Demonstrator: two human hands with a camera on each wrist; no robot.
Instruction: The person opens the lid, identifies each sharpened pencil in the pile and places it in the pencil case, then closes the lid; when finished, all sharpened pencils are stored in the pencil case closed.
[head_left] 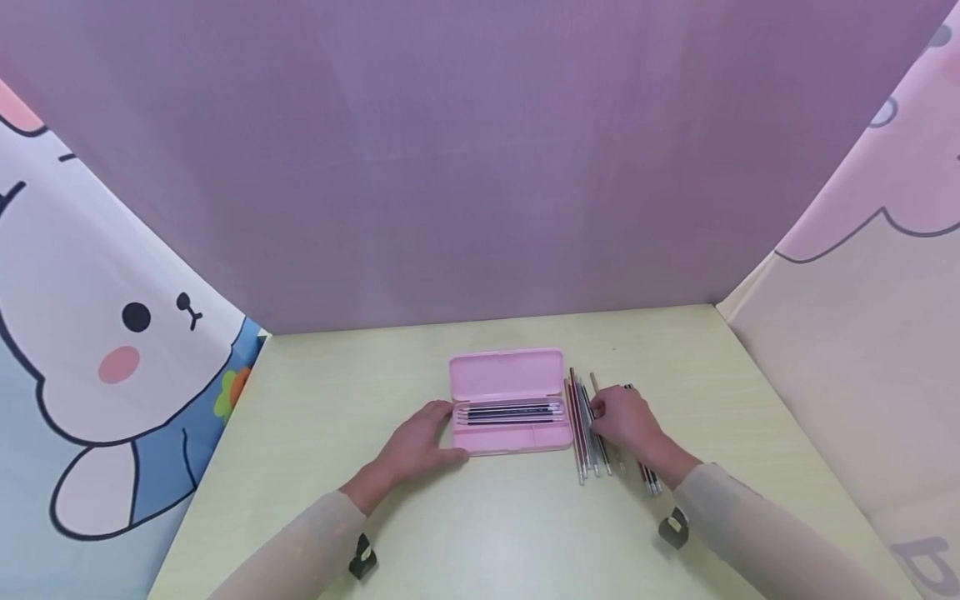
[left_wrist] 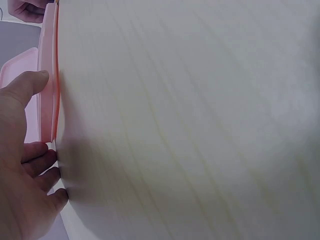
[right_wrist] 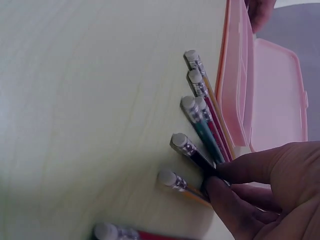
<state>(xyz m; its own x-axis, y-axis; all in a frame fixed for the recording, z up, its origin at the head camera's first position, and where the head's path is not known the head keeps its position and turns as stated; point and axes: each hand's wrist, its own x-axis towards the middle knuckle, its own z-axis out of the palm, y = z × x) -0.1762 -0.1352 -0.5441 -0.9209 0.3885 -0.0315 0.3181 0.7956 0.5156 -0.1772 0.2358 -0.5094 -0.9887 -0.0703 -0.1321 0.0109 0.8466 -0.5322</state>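
A pink pencil case [head_left: 506,437] lies with its lid raised at the back, and several dark pencils [head_left: 510,413] are lined up inside it. My left hand [head_left: 416,442] holds the case at its left front corner, thumb on the front wall and fingers by the left end. To the right of the case, my right hand [head_left: 624,417] pinches a black pencil [right_wrist: 201,160] between thumb and fingertips. Beside that pencil lie a yellow pencil [right_wrist: 194,194] and several red, green and other pencils [head_left: 579,433] with white erasers toward the front edge. The pinched pencil's far end is hidden.
More pencils [head_left: 649,480] lie beneath and beside my right wrist, partly covered by it. A purple panel [head_left: 487,208] rises behind the pale wooden table [head_left: 510,533]. Cartoon-printed sheets [head_left: 142,400] stand at both sides.
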